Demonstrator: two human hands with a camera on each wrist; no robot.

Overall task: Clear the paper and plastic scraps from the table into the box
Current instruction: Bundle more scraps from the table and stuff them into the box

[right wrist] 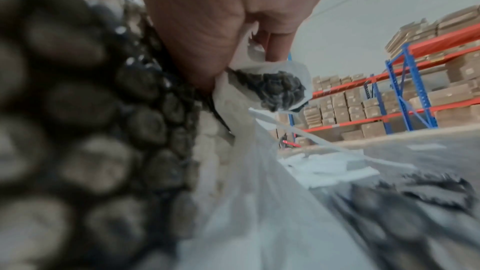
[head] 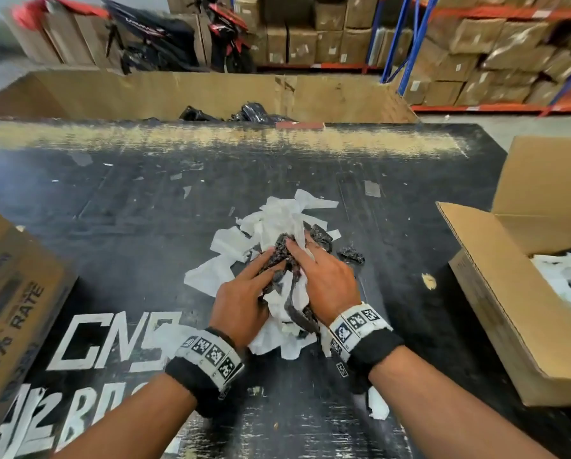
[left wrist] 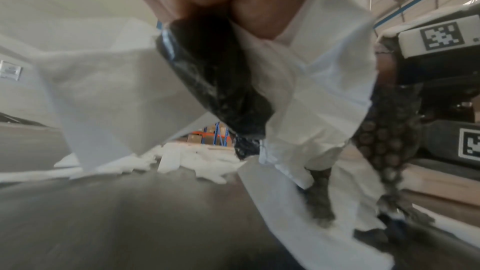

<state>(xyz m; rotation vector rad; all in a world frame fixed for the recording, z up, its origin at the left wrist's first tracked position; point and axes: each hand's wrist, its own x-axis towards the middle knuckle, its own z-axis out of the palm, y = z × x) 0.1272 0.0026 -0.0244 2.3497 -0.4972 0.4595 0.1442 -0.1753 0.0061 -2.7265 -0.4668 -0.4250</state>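
Observation:
On the black table (head: pixel 112 210), my two hands clasp one bundle of scraps (head: pixel 285 293) between them: white paper mixed with black bubble-wrap plastic. My left hand (head: pixel 262 271) curls round its left side; the left wrist view shows fingers gripping black plastic (left wrist: pixel 215 89) and white paper (left wrist: pixel 109 93). From the right, my right hand (head: pixel 310 263) grips it, bubble wrap (right wrist: pixel 78 110) and paper (right wrist: pixel 259 192) filling the right wrist view. More white paper scraps (head: pixel 277 217) lie just beyond the hands. A small black plastic scrap (head: pixel 352 254) lies to their right. An open cardboard box (head: pixel 496 293) stands at the right edge.
White scraps (head: pixel 569 276) lie inside the right box. A large cardboard bin (head: pixel 145 94) runs along the table's far edge. Another carton (head: pixel 9 293) stands at the near left. One white scrap (head: pixel 377 405) lies beside my right forearm. Tiny bits dot the far tabletop.

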